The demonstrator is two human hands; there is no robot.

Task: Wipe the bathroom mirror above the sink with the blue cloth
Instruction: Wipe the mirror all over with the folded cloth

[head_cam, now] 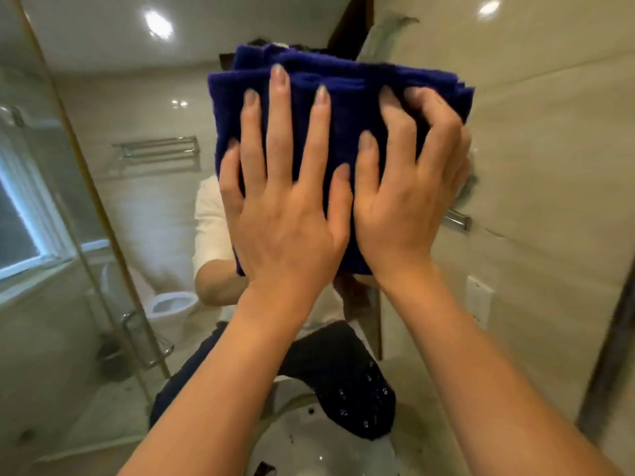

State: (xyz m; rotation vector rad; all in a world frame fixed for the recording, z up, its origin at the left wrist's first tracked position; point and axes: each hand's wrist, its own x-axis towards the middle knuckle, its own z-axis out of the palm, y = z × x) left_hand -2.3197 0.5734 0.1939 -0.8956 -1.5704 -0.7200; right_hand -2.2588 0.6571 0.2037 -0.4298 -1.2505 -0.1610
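A folded dark blue cloth (347,108) is held flat against the bathroom mirror (144,97), high in the middle of the view. My left hand (285,201) presses on it with straight, spread fingers. My right hand (409,187) lies beside it on the cloth's right part, and its fingers curl into the folded edge. The cloth hides the reflected head of the person in the mirror.
The white sink (309,441) lies below, with a dark object (350,383) at its rim. The mirror reflects a toilet (168,307), a towel rack (158,152), a glass shower door (68,235) and a window (20,228). Beige tiled wall (549,166) stands to the right.
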